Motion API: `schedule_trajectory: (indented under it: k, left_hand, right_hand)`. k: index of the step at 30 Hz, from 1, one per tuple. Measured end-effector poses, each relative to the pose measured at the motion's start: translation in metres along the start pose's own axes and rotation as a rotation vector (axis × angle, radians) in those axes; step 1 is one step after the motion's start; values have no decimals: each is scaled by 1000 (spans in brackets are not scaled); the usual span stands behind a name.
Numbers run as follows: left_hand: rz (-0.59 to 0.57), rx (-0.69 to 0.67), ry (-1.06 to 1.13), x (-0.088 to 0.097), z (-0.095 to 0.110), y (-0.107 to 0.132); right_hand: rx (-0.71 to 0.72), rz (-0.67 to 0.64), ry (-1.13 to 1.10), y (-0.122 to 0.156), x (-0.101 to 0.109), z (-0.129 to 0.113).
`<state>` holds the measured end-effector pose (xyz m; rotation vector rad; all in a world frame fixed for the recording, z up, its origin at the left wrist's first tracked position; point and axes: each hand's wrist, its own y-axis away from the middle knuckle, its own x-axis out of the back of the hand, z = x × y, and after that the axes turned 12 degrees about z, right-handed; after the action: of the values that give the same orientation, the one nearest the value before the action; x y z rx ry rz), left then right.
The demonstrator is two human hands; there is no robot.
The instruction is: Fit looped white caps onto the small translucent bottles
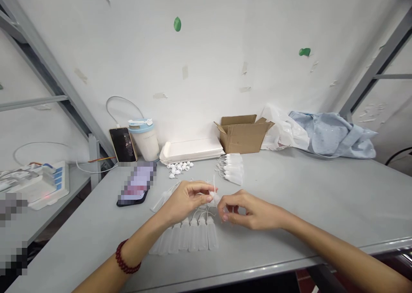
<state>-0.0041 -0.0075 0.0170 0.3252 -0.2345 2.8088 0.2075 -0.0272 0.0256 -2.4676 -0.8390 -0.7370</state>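
My left hand [188, 198] pinches a small white cap with a thin tie at the tip of a clear plastic tube [215, 197]. My right hand [246, 209] is closed round the same small tube from the other side. Both hands hover just above the grey table [322, 198]. Under them lies a row of several clear tubes [189, 237] side by side. Farther back sits a pile of small white caps [179, 168] and a stack of finished white-capped tubes [231, 168].
A phone [137, 185] lies left of my hands, and another phone [122, 144] leans on the wall beside a lidded cup [144, 138]. White trays [191, 150], an open cardboard box [242, 134], a plastic bag [283, 132] and blue cloth [334, 134] line the back.
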Motion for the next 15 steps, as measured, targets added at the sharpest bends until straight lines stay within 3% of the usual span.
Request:
schedule_trajectory:
  k: [8,15]
  left_hand:
    - [-21,-37,-43,0,5,0]
    - [-48,77,4,5,7,-1]
  right_hand:
    - [-7,-15,-65,0,1,2]
    - [-122,94,-99,0,-1,4]
